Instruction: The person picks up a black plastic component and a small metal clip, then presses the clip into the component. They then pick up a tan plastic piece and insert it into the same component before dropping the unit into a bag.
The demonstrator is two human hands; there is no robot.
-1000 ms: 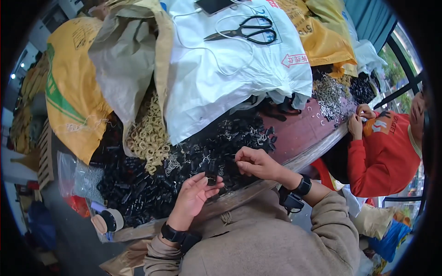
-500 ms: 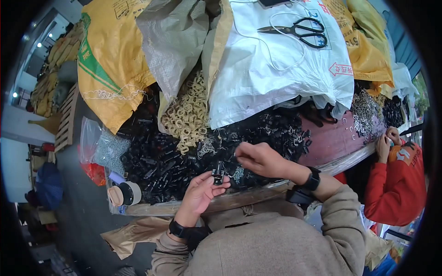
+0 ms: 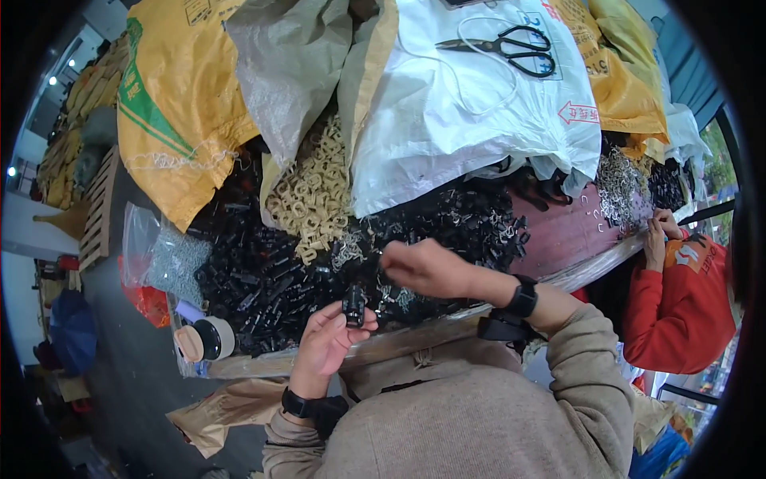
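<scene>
My left hand (image 3: pixel 329 339) pinches a small black plastic part (image 3: pixel 353 308) between thumb and fingers, just above the near edge of the table. Up and to its right, over a heap of loose black plastic parts (image 3: pixel 275 291), is my right hand (image 3: pixel 431 269). Its fingers are curled together, palm side down, and anything between them is too small or hidden to make out. Small silvery metal pieces (image 3: pixel 348 251) lie near the right fingertips. Beyond them, beige ring-shaped pieces (image 3: pixel 313 198) spill from an open sack.
Yellow sacks (image 3: pixel 187 96) and a white sack (image 3: pixel 471 120) bound the far side, with black scissors (image 3: pixel 511 49) on the white one. A lidded cup (image 3: pixel 214 338) and a bag of grey pellets (image 3: pixel 179 263) stand left. A person in red (image 3: pixel 678 303) works at right.
My right hand has shifted slightly left, closer to my left hand. The black part in my left hand has turned and shows a different side. The whole view has shifted a little.
</scene>
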